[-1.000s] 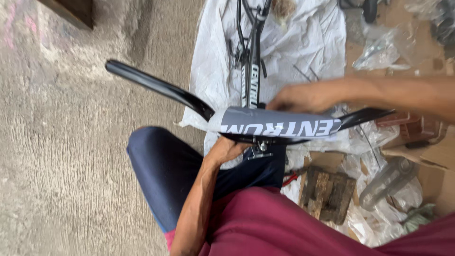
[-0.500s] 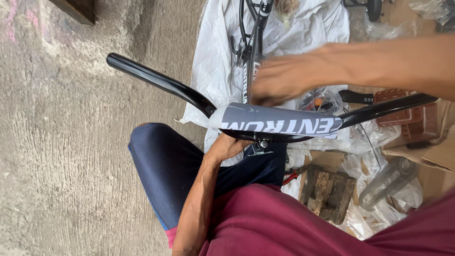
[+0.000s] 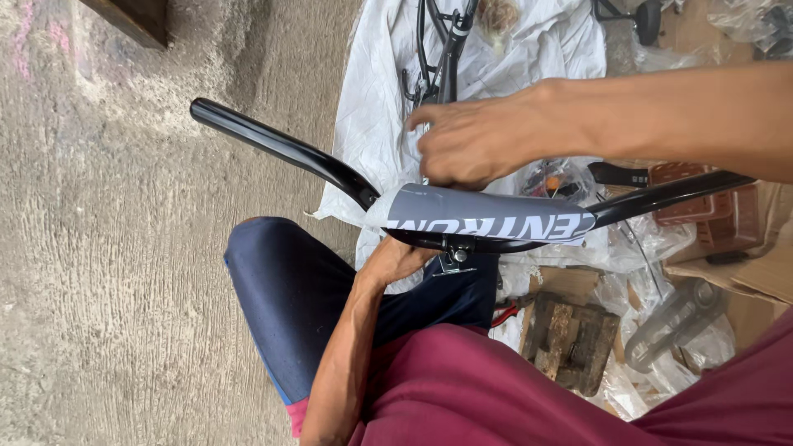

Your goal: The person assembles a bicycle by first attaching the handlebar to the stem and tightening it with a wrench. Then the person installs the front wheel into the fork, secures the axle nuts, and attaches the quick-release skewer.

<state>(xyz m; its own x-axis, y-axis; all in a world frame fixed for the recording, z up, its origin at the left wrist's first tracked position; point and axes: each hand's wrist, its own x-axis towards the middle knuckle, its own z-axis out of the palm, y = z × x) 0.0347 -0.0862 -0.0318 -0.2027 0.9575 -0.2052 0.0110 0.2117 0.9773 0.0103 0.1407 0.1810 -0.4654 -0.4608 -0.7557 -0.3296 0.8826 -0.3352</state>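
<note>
Handlebar [image 3: 281, 149], glossy black and curved, crosses the middle of the view from about 10 o'clock to 3 o'clock, held above the person's lap; a grey padded sleeve [image 3: 487, 216] with white lettering wraps its centre. Nearest the camera, at 5 to 6 o'clock, lie a maroon shirt [image 3: 496, 396] and a dark blue trouser leg [image 3: 289, 289]. From there the left hand [image 3: 401, 260] reaches up under the bar beside a small metal clamp [image 3: 453, 258]; its fingers are tucked beneath the grey sleeve, so I cannot tell whether they grip. Just above centre, the right hand [image 3: 475, 140] comes in from 3 o'clock and rests on the sleeve's upper edge, fingers bent and close together, tips pressing down on the padding. At 4 o'clock a dark, worn wooden block [image 3: 570, 339] sits on crumpled clear plastic wrap [image 3: 661, 248] and brown cardboard [image 3: 760, 281]. A reddish-brown plastic basket [image 3: 702, 206] shows behind the bar at 3 o'clock. Farther off, at 12 o'clock, a white sack cloth [image 3: 545, 41] is spread on the ground with a black bicycle frame [image 3: 446, 49] lying on it. Rough grey concrete floor [image 3: 107, 248] fills the whole 9 o'clock side, and a dark wooden plank corner [image 3: 132, 16] sits at 11 o'clock
</note>
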